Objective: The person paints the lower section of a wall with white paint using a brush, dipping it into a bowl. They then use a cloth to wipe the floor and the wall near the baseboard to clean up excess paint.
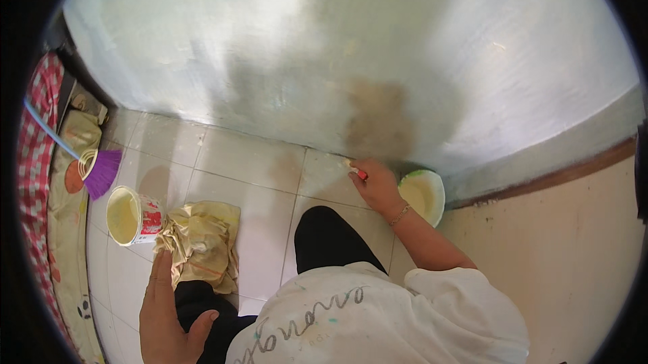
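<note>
My right hand is closed around a small paintbrush with a red handle, low in front of the wall. Its pale tip points toward the foot of the wall; I cannot tell whether it touches. Just right of that hand stands a pale round basin with light cream content, partly hidden by the wrist. My left hand is held with fingers stretched and thumb apart, holding nothing. Its fingertips overlap the near edge of a crumpled yellowish cloth; contact is unclear. Beside the cloth sits a white bucket with red marking, cream inside.
A pale, patchy wall rises ahead, with a brown damp-looking patch. Light floor tiles run along it. At left are a purple broom with a blue handle and a red checked cloth. A cream surface lies at right.
</note>
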A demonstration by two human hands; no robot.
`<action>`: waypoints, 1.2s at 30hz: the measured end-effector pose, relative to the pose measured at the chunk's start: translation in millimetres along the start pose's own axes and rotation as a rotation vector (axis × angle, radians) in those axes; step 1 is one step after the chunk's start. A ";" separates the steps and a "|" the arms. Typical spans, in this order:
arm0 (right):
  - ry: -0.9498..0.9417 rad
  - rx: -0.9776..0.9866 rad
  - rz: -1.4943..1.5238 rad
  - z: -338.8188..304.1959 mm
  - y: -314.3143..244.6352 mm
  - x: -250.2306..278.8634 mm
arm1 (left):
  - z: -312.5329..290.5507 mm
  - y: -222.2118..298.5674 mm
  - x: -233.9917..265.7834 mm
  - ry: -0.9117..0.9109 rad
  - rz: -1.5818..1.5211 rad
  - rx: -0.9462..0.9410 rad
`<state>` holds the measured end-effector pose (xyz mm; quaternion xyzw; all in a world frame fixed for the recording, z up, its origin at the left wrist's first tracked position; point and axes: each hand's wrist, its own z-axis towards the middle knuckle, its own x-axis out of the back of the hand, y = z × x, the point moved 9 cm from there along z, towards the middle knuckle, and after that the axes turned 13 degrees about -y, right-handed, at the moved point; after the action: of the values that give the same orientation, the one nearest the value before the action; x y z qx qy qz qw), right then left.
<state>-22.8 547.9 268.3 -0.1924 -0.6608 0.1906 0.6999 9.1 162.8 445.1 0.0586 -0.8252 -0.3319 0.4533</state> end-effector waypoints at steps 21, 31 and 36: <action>0.398 -1.052 0.403 -276.0 312.2 39.6 | 40.0 -6.5 -33.0 -0.107 -0.059 -0.039; 0.407 -1.517 0.609 -331.6 311.0 -43.1 | 46.2 -22.6 -23.5 -0.098 -0.008 0.048; 0.502 -1.477 0.801 -359.1 375.4 -51.6 | 59.7 -27.5 -27.7 -0.063 0.046 0.007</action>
<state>328.3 835.1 9.8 -0.8501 -0.3248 -0.1025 0.4017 -27.4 182.0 386.9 0.0305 -0.8414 -0.3200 0.4343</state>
